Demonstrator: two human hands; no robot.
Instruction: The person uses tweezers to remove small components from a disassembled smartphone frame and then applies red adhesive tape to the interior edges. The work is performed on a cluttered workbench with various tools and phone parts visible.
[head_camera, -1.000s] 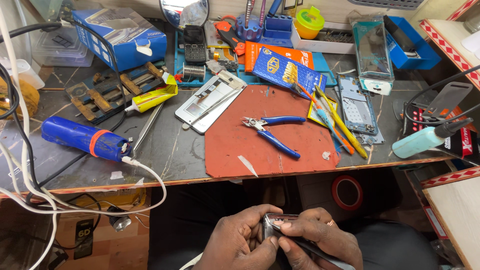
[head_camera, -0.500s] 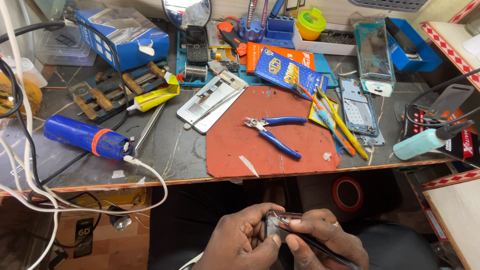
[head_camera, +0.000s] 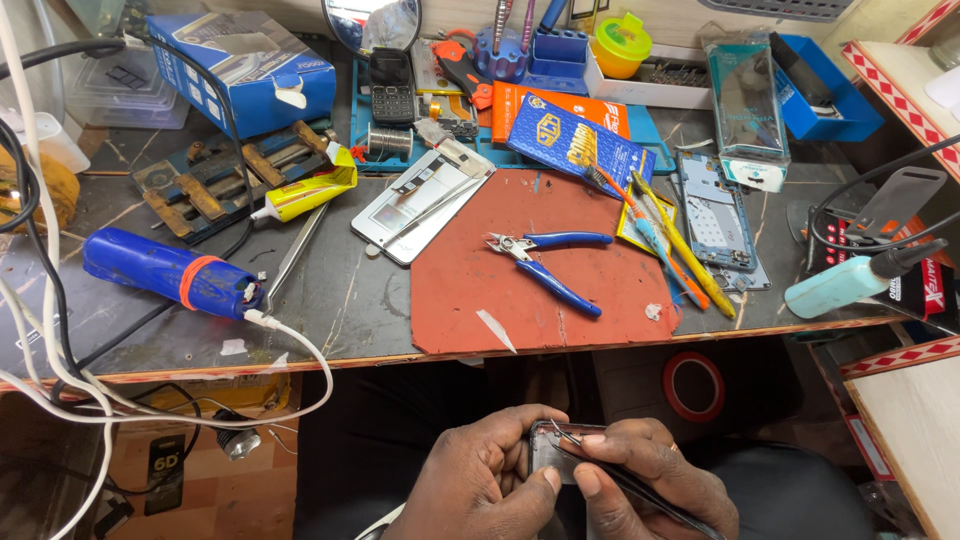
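Below the workbench edge, my left hand (head_camera: 490, 478) grips a small dark phone part (head_camera: 548, 452) from the left side. My right hand (head_camera: 650, 480) pinches a pair of thin metal tweezers (head_camera: 600, 462), whose tip rests on the top of the part. Both hands sit close together over my lap. Much of the part is hidden by my fingers.
On the bench lie a red mat (head_camera: 530, 270) with blue-handled cutters (head_camera: 550, 262), a silver phone frame (head_camera: 425, 195), screwdrivers (head_camera: 680, 245), a blue cylinder (head_camera: 165, 272) with a white cable, a yellow glue tube (head_camera: 305, 195), a blue box (head_camera: 245, 65) and a teal bottle (head_camera: 850, 280).
My hands have stayed at the same place over my lap; my fingers and the tweezers shifted slightly on the part. The view moved a little.
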